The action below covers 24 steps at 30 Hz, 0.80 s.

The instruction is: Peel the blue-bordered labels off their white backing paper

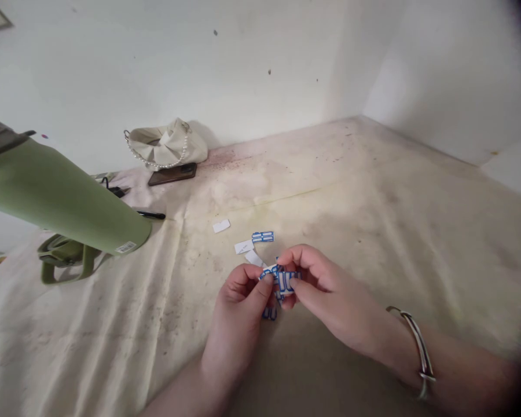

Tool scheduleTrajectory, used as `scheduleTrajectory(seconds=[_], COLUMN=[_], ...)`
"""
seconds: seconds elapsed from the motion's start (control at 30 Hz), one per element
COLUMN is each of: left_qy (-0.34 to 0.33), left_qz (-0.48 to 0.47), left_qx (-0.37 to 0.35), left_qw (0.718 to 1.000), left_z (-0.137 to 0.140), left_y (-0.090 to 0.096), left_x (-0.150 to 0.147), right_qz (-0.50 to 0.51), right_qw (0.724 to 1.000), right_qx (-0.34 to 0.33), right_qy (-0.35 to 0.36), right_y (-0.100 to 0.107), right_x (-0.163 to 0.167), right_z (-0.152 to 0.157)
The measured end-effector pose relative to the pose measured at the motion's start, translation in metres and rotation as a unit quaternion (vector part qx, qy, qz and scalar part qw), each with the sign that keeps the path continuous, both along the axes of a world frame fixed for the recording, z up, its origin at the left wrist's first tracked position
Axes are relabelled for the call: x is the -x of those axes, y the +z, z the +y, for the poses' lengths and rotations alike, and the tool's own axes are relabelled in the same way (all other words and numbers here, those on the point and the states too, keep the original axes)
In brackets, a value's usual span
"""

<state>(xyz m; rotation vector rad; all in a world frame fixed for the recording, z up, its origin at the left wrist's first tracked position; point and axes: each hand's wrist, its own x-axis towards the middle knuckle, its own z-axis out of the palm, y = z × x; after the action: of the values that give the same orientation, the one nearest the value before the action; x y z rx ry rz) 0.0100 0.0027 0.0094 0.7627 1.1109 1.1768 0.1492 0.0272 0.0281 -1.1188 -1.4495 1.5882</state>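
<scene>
Small white paper pieces with blue outlined boxes (pixel 287 281) are pinched between my two hands. My left hand (pixel 241 310) grips the left part with thumb and forefinger closed. From the other side, my right hand (pixel 323 284) pinches the right part, its thumb lying on the front. Another blue-marked paper piece (pixel 270 313) shows just below my fingers. Beyond my hands lie a blue-outlined paper piece (pixel 263 236), a slip with small writing (pixel 244 247) and a blank white slip (pixel 221 226). One more white slip (pixel 254 258) is close to my left fingertips.
A large green tumbler (pixel 65 191) stands at the left, with a green strap or handle (pixel 67 263) at its base. Behind it are a black pen (pixel 151 215), a dark phone (pixel 172 174) and a cream pouch (pixel 167 145) by the wall. A wrinkled cream cloth (pixel 113 324) covers the table.
</scene>
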Motion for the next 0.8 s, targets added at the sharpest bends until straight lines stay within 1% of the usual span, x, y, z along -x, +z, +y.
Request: scheduleTrajectory(seconds=[0.13,0.27,0.43,0.6,0.8], left_qy=[0.016,0.01,-0.014,-0.022,-0.038], left_qz=[0.035,0.054,0.044,0.03,0.001], left_qx=[0.009,0.007,-0.003,0.007,0.001], left_qw=[0.999,0.998,0.999,0.999,0.999], left_z=[-0.0004,-0.0006,-0.0005,-0.0015,-0.0032], left_y=[-0.0018,-0.0035,-0.0017,0.0007,-0.0001], left_x=[0.002,0.0038,0.0027,0.0013,0.0034], right_qz=[-0.057,-0.116,-0.123,-0.165,-0.199], right_qw=[0.996,0.982,0.978,0.967,0.955], right_qx=[-0.065,-0.142,-0.162,-0.19,-0.215], right_qy=[-0.01,-0.034,-0.039,-0.046,-0.033], right_y=[0.0001,-0.0003,-0.0005,0.0008,0.0002], right_x=[-0.0012,-0.0039,-0.0051,-0.0063,-0.0092], right_z=[-0.0023,-0.0027,-0.0008,-0.0014,0.0])
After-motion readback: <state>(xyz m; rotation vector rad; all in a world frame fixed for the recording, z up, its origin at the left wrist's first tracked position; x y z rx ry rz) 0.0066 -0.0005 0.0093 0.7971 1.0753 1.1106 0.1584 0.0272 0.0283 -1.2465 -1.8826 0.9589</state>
